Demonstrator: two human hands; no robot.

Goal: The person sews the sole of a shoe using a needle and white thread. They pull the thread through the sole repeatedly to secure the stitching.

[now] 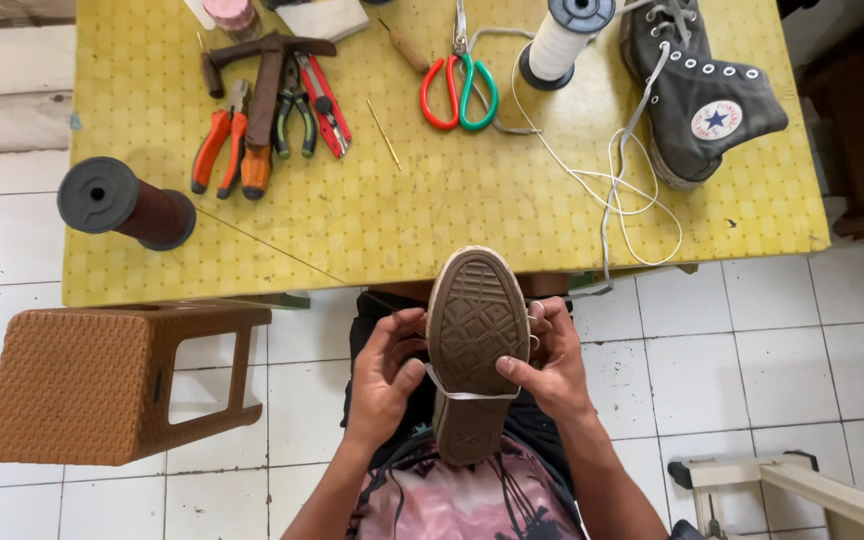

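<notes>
Below the near edge of the yellow patterned table (432, 220), over white floor tiles, the left hand (387, 375) and right hand (542, 365) clasp a worn brown-soled shoe (472, 350) — sole up, seemingly a white strap across it.

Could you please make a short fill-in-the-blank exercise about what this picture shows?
1. Both hands, the left hand and the right hand, hold a shoe with its ____ facing the camera.
2. The scissors on the yellow table have one red handle and one ____ handle.
3. The white thread spool lies beside a high-top ____.

Missing words: sole; green; sneaker
</notes>
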